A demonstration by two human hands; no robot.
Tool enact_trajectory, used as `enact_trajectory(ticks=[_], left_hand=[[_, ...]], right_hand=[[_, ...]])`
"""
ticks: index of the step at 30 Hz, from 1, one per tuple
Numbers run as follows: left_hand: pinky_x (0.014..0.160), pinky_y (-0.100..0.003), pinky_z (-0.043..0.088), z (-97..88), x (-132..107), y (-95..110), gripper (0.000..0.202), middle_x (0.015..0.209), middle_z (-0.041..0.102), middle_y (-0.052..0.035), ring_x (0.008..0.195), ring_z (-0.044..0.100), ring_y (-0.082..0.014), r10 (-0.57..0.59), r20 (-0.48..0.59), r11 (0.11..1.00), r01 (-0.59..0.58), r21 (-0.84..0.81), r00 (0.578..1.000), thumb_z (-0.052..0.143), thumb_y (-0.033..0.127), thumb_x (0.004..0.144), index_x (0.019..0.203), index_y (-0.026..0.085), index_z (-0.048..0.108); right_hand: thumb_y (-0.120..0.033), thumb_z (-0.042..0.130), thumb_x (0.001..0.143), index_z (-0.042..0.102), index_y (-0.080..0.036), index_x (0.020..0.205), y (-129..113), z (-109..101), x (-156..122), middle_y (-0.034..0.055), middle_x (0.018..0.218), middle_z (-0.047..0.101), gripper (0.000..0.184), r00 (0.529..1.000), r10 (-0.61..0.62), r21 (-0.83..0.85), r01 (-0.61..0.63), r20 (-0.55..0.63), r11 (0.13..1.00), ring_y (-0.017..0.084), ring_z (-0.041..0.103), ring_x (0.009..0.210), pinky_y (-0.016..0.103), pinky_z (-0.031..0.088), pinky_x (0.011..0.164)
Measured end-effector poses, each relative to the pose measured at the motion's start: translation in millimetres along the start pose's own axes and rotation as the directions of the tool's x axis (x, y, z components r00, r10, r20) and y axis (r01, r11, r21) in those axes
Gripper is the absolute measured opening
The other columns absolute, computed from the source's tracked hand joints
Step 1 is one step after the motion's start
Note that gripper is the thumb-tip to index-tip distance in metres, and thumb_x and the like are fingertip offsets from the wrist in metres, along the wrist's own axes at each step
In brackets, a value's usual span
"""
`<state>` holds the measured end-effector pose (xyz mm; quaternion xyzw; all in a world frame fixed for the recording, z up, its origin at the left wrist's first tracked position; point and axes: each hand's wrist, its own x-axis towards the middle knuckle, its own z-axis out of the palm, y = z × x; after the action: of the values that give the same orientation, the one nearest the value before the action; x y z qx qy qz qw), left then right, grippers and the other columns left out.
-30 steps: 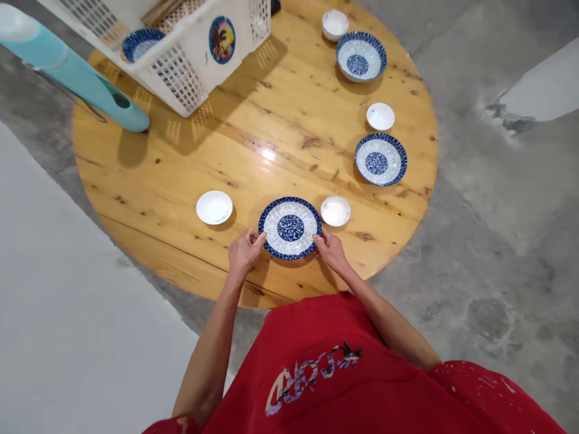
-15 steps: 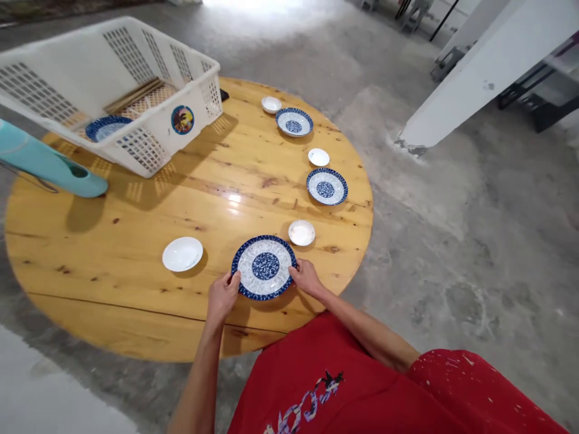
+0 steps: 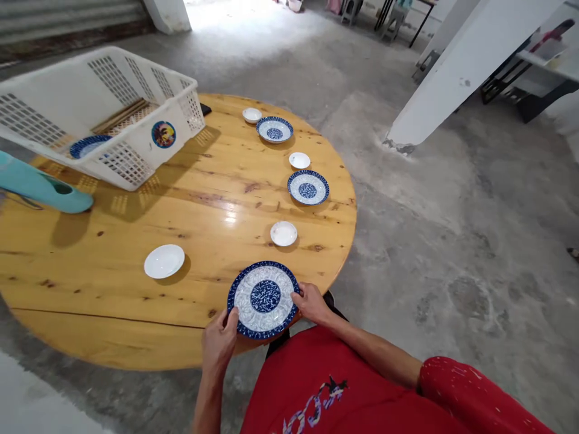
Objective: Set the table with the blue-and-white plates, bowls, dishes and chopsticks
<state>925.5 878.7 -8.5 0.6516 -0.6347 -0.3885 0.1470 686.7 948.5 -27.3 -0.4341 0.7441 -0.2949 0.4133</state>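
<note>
A blue-and-white patterned plate (image 3: 265, 295) is held between my two hands over the near edge of the round wooden table (image 3: 199, 223). My left hand (image 3: 219, 342) grips its left rim, thumb on top. On the right rim my right hand (image 3: 312, 303) closes in the same way; the fingers beneath are hidden. Just beyond the plate sits a small white bowl (image 3: 283, 233). To the left lies a larger white bowl (image 3: 164, 261). Farther along the right side rest two more patterned plates, one near (image 3: 308, 187) and one far (image 3: 274, 129).
A white plastic basket (image 3: 131, 157) at the back left holds a patterned plate (image 3: 88, 144) and wooden sticks (image 3: 120, 116). A turquoise object (image 3: 49, 187) leans in from the left. Two small white bowls, one (image 3: 299, 160) and another (image 3: 252, 115), sit by the far plates. A white pillar (image 3: 452, 78) stands beyond.
The held plate has come nearer to my body and looks raised, farther from the small white bowl. The camera view has shifted, so the table and basket appear farther left.
</note>
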Motion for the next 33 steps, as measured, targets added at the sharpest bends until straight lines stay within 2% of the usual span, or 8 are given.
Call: enact_trajectory(ticks=[3, 6, 9, 14, 18, 21, 26, 33], left_hand=[[0.057, -0.024, 0.038, 21.7, -12, 34, 0.042, 0.060, 0.056, -0.0020, 0.062, 0.051, -0.0170, 0.022, -0.019, 1.000, -0.022, 0.005, 1.000, 0.046, 0.056, 0.080, 0.065, 0.019, 0.061], [0.056, -0.023, 0.036, 63.4, -27, 76, 0.042, 0.059, 0.053, -0.0002, 0.061, 0.048, -0.0154, 0.073, -0.022, 0.997, -0.074, -0.036, 0.997, 0.046, 0.056, 0.082, 0.064, 0.019, 0.057], [0.056, -0.023, 0.035, 124.6, -45, 124, 0.042, 0.059, 0.050, 0.0011, 0.061, 0.046, -0.0142, 0.097, -0.001, 0.990, -0.097, -0.100, 0.995, 0.046, 0.056, 0.082, 0.064, 0.019, 0.053], [0.055, -0.023, 0.031, 237.3, -75, 201, 0.041, 0.059, 0.046, 0.0019, 0.059, 0.042, -0.0131, 0.135, 0.117, 0.981, -0.115, -0.159, 0.984, 0.040, 0.053, 0.084, 0.063, 0.020, 0.047], [0.055, -0.024, 0.025, 296.8, -90, 250, 0.038, 0.055, 0.037, 0.0033, 0.055, 0.037, -0.0113, 0.192, 0.181, 0.979, -0.175, -0.106, 0.965, 0.040, 0.049, 0.084, 0.058, 0.021, 0.034], [0.054, -0.025, 0.023, 316.4, -94, 273, 0.037, 0.055, 0.038, 0.0038, 0.052, 0.037, -0.0105, 0.193, 0.244, 0.979, -0.171, -0.111, 0.950, 0.039, 0.047, 0.085, 0.060, 0.021, 0.034], [0.057, -0.027, 0.020, 325.7, -84, 296, 0.037, 0.056, 0.033, 0.0039, 0.055, 0.034, -0.0101, 0.221, 0.214, 0.975, -0.219, -0.032, 0.952, 0.040, 0.044, 0.085, 0.059, 0.020, 0.030], [0.056, -0.026, 0.020, 335.9, -42, 318, 0.039, 0.054, 0.031, 0.0044, 0.054, 0.032, -0.0104, 0.198, 0.182, 0.980, -0.196, -0.027, 0.963, 0.040, 0.047, 0.085, 0.059, 0.021, 0.029]], right_hand=[[-0.028, 0.048, 0.077, 0.041, -0.021, 0.064, 17, -34, -5, -0.0040, 0.057, 0.039, 0.016, 0.999, -0.041, 0.017, 0.042, -0.035, 0.999, 0.012, 0.036, 0.055, 0.025, 0.024, 0.054], [-0.032, 0.045, 0.077, 0.043, -0.021, 0.065, 47, -84, -12, -0.0034, 0.057, 0.041, 0.018, 0.992, -0.075, 0.035, 0.079, -0.096, 0.996, 0.012, 0.038, 0.054, 0.025, 0.024, 0.054], [-0.037, 0.042, 0.079, 0.046, -0.020, 0.065, 91, -146, -25, -0.0023, 0.056, 0.045, 0.023, 0.986, -0.063, 0.041, 0.070, -0.153, 0.997, 0.012, 0.041, 0.053, 0.024, 0.027, 0.052], [-0.045, 0.045, 0.079, 0.054, -0.018, 0.069, 171, -259, -58, -0.0003, 0.056, 0.051, 0.030, 0.975, 0.035, 0.085, -0.017, -0.219, 0.996, 0.014, 0.046, 0.052, 0.023, 0.033, 0.048], [-0.048, 0.049, 0.080, 0.058, -0.016, 0.075, 208, -328, -82, -0.0008, 0.056, 0.052, 0.033, 0.960, 0.142, 0.176, -0.101, -0.240, 0.979, 0.015, 0.049, 0.049, 0.023, 0.040, 0.044], [-0.049, 0.052, 0.078, 0.059, -0.016, 0.074, 219, -355, -89, -0.0023, 0.053, 0.050, 0.034, 0.953, 0.170, 0.216, -0.117, -0.249, 0.969, 0.015, 0.050, 0.047, 0.023, 0.043, 0.042], [-0.051, 0.055, 0.077, 0.061, -0.015, 0.078, 228, -365, -79, -0.0024, 0.054, 0.051, 0.036, 0.945, 0.183, 0.303, -0.096, -0.272, 0.948, 0.014, 0.050, 0.046, 0.024, 0.046, 0.042], [-0.050, 0.055, 0.077, 0.062, -0.015, 0.077, 230, -386, -29, -0.0023, 0.055, 0.052, 0.036, 0.949, 0.196, 0.293, -0.120, -0.246, 0.949, 0.014, 0.049, 0.047, 0.024, 0.045, 0.043]])
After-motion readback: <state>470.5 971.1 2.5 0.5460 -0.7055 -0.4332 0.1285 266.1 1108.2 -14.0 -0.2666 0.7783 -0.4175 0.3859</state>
